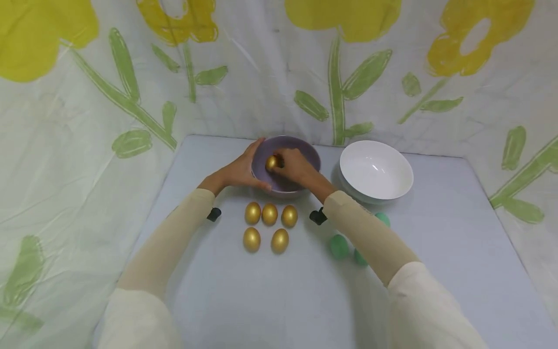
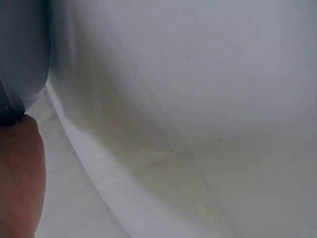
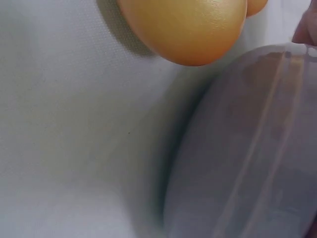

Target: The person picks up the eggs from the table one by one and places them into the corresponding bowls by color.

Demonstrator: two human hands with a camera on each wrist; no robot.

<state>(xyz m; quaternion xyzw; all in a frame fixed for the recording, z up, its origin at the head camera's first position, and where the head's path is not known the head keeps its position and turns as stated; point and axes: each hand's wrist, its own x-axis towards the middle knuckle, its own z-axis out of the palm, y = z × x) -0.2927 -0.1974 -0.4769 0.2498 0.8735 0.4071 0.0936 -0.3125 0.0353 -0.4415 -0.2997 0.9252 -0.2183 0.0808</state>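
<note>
A purple bowl (image 1: 311,154) stands near the table's back edge. My left hand (image 1: 240,169) grips its left side, thumb at the front of the rim and fingers toward the back. In the left wrist view, part of that hand (image 2: 20,178) touches the bowl's wall (image 2: 22,44). Inside the bowl, my right hand (image 1: 297,167) pinches a golden egg (image 1: 272,163) between thumb and fingers. Several more golden eggs (image 1: 270,214) lie in two rows in front of the bowl. The right wrist view shows the bowl's outer wall (image 3: 237,163) beside a golden egg (image 3: 188,29).
A white bowl (image 1: 375,169) stands to the right of the purple one. Green eggs (image 1: 338,246) lie near the right forearm, partly hidden by it. A sheet painted with yellow flowers (image 1: 344,19) hangs behind the pale table (image 1: 244,300).
</note>
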